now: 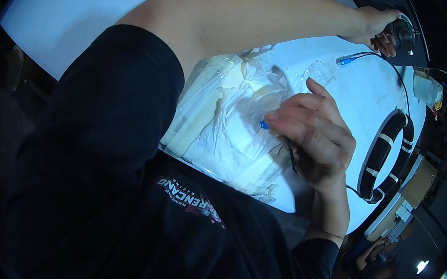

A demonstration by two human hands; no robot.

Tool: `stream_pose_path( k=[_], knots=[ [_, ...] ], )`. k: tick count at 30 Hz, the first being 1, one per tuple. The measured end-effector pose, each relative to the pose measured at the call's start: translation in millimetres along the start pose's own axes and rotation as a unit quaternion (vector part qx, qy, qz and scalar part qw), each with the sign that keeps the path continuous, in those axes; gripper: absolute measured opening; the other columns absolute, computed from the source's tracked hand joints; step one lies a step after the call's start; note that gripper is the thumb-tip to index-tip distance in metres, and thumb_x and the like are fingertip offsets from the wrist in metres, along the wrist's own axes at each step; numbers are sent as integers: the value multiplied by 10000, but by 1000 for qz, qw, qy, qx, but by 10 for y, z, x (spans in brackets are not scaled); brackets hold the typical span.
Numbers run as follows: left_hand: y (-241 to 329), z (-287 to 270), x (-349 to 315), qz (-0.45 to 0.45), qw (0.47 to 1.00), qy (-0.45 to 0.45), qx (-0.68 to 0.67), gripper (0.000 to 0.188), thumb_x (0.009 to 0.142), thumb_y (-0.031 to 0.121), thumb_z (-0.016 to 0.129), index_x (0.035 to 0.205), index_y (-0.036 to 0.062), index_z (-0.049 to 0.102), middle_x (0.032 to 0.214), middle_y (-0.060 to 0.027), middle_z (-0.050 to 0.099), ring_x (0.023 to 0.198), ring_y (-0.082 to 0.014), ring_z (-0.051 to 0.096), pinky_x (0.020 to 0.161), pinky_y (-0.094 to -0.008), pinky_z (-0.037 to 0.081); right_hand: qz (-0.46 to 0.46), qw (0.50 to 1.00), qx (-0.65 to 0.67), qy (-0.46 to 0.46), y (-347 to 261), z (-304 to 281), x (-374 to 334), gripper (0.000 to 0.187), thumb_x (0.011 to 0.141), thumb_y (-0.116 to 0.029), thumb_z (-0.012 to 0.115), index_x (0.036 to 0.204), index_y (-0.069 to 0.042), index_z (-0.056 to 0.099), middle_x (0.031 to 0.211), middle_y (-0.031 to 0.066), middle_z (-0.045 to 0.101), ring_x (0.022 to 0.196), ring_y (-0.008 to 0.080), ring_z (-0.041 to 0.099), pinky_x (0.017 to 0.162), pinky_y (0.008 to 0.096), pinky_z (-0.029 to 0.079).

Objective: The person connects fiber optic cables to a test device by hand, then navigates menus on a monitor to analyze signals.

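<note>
My left arm stretches across the top of the view. At its end my left hand (379,31) curls its fingers round the side of a clear, round container (403,34) with metal fittings. Nearer to me, my right hand (319,133) pinches a small blue fibre-optic connector (263,124) between its fingertips. A thin black cable (291,156) trails out below those fingers. Another blue fibre-optic connector (345,61) lies on the white table, on a black cable running to the right. Under my right hand are clear plastic bags with white wrapping (225,123).
At the right edge of the white table (358,104) lies a thick black cable coil (379,150) bound with white ties. A dark mat (428,30) is beneath the container. Beyond the edge stand a whitish tub (425,89) and a cardboard piece (420,181). Another person (380,259) is at the lower right.
</note>
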State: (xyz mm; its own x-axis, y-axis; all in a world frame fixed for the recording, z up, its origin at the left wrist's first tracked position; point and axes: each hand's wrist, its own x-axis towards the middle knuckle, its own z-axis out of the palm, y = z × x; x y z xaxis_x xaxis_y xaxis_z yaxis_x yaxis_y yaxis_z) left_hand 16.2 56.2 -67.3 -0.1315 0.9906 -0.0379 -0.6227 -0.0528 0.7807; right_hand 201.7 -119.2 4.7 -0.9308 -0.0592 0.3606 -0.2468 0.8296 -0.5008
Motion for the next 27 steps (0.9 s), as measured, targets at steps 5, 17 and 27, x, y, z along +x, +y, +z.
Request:
stream_pose_path(
  k=[5, 17, 27],
  knots=[
    [-8, -32, -16, -5, 1000, 9, 0, 723, 1090, 593, 263, 984, -13, 644, 1034, -262, 757, 1060, -344, 718, 1061, -467, 446, 3, 1000, -6, -2, 46, -11, 10, 299, 680, -102, 853, 975, -151, 840, 900, 6, 766, 919, 204, 704, 1049, 490, 520],
    [-32, -30, -12, -8, 1000, 12, -11, 710, 1087, 602, 281, 969, -4, 632, 1017, -266, 757, 1034, -346, 726, 999, -444, 470, 10, 1000, 11, -6, 6, -28, 18, 309, 677, -112, 864, 983, -149, 842, 892, 6, 758, 906, 204, 698, 1051, 497, 521],
    [-18, -45, -45, -1, 1000, 10, 3, 714, 1091, 598, 272, 970, -6, 633, 1025, -266, 757, 1042, -344, 727, 1021, -447, 465, -3, 1000, 11, 0, 37, 2, 2, 340, 663, -112, 862, 1001, -144, 842, 890, 9, 751, 897, 214, 692, 1046, 500, 519]
  ],
)
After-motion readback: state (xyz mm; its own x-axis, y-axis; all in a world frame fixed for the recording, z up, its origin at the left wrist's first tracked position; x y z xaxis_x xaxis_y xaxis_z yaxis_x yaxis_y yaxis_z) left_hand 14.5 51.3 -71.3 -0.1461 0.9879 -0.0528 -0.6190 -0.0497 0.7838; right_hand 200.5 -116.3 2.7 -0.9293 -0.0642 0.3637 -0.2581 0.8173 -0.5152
